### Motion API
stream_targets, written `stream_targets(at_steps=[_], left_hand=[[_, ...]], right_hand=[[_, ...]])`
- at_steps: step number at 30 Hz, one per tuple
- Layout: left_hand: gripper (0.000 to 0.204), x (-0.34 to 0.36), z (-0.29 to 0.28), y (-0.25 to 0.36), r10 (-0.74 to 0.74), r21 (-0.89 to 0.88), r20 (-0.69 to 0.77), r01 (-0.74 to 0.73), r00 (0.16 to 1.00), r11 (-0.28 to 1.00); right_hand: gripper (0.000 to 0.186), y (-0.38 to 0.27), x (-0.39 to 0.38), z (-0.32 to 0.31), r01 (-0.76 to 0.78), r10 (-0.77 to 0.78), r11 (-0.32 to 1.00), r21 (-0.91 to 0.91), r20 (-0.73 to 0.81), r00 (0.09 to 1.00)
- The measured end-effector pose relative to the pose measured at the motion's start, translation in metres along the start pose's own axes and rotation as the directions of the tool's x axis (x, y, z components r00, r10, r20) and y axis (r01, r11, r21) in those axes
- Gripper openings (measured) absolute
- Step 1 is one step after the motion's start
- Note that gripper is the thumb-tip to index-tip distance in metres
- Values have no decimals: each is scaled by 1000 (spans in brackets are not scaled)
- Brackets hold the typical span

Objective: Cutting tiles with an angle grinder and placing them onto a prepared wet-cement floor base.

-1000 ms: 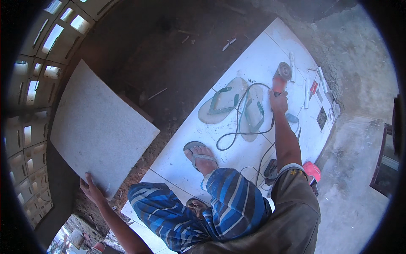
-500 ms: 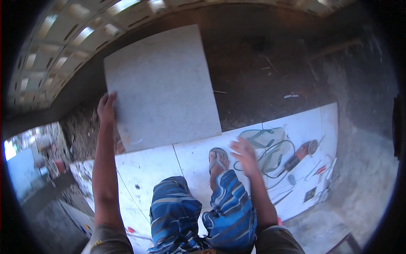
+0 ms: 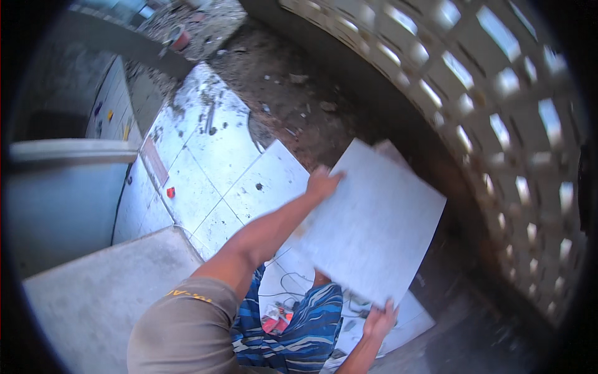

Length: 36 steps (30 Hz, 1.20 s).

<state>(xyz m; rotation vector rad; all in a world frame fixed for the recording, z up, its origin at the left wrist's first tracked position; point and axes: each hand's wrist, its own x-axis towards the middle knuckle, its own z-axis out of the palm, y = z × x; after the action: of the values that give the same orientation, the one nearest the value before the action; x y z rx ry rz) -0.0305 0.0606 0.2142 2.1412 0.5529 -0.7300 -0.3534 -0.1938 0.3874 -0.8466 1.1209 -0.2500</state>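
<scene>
Pale tile [image 3: 374, 218]: lg. sq. panel, centre-R of scene, tilted, in both hands; from this view it covers part of R leg & floor. Brownish mark nr L corner.
L hand [image 3: 324, 182]: gripping tile's far-L edge, fingers bent over it; arm reaches across from near L.
R hand [image 3: 380, 321]: at tile's near corner, fingertips closed on edge; firmness of grip can't be told.
Floor tiles [image 3: 208, 165]: white, visible joints, dark spots & debris, esp. far end.
Bare soil [image 3: 299, 103]: beyond floor tiles, rough, w/ small scraps.
Block wall [image 3: 476, 115]: R side, perforated, daylight thru openings.
Red item [image 3: 170, 192]: sm., on floor, L side; kind unclear.
Brown strip [image 3: 156, 161]: L, just beside red item, lying flat.
Bucket [image 3: 179, 38]: reddish, far L, on rubble.
Cable [image 3: 289, 282]: dark, looped on floor, near side, by striped shorts [image 3: 314, 324].
Red-pink bundle [image 3: 274, 323]: btwn legs, partly hidden, details n/a.
Low slab [image 3: 118, 287]: grey, near L.
</scene>
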Motion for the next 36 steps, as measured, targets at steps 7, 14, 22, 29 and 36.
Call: stream_targets(at_steps=[7, 14, 22, 29, 36], left_hand=[[83, -172, -246, -135, -534, -553, -241, 338, 810, 762], [71, -148, -376, -271, -823, -810, -111, 429, 557, 400], [81, -110, -567, -349, -698, -935, 176, 340, 694, 103], [62, -144, -720, -452, -640, -820, -409, 45, 650, 570], [43, -274, -720, -515, -956, -904, 25, -401, 291, -146]], right_hand=[[53, -51, -177, 208, -158, 298, 648, -745, 58, 953], [35, 24, -281, 511, 370, 330, 423, -827, 521, 788], [33, 150, -482, 766, 851, 519, 198, -486, 789, 330], [20, 287, -603, 990, 933, 476, 238, 268, 805, -353], [35, 463, -694, 1201, 852, 557, -6, 524, 709, -432]])
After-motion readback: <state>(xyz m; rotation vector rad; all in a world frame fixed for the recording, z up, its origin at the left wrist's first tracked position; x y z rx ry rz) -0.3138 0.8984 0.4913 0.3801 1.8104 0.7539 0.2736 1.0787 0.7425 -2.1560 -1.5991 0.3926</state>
